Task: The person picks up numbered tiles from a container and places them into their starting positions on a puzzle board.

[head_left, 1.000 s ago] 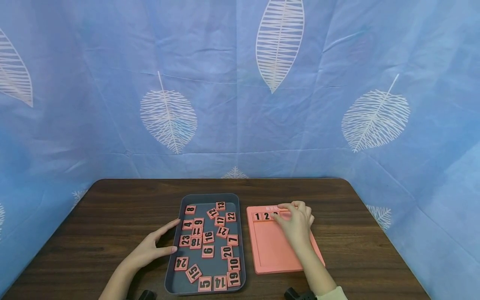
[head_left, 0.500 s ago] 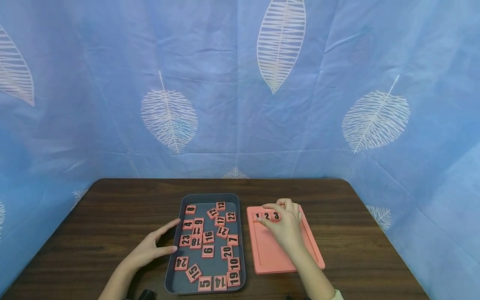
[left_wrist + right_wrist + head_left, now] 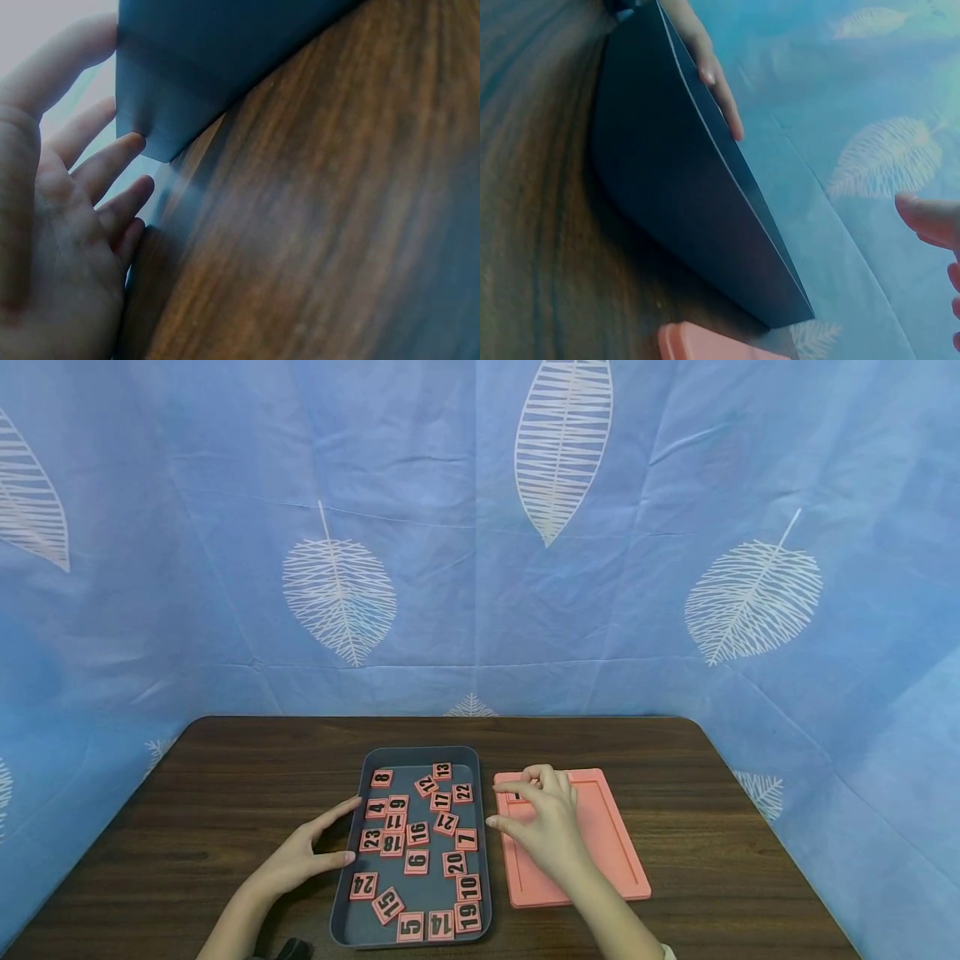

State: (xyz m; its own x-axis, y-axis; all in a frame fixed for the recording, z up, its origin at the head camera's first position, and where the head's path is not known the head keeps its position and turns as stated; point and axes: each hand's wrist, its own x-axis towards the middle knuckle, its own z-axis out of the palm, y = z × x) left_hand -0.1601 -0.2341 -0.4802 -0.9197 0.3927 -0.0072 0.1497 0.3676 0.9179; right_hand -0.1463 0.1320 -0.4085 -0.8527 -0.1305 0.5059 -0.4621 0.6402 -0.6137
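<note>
A dark grey tray (image 3: 431, 893) on the table holds several pink number tiles, such as the 4 tile (image 3: 376, 808) and the 8 tile (image 3: 382, 778). My left hand (image 3: 296, 860) touches its left side with thumb and fingers spread; the left wrist view shows fingertips against the tray wall. To the right lies a pink tile board (image 3: 611, 843). My right hand (image 3: 551, 831) hovers over its left edge, close to the tray, thumb and index finger apart with nothing seen between them. Part of the 1 tile (image 3: 514, 797) shows; the hand hides the tiles beside it.
The dark wooden table (image 3: 720, 852) extends on both sides of the tray and board. Behind it hangs a blue cloth (image 3: 450, 568) printed with white leaves. The tray's raised wall (image 3: 667, 165) stands between the tiles and the board.
My right hand has moved left from the board's top row, where the 3 tile came into sight, to the board's left edge. The left hand and tray have stayed put.
</note>
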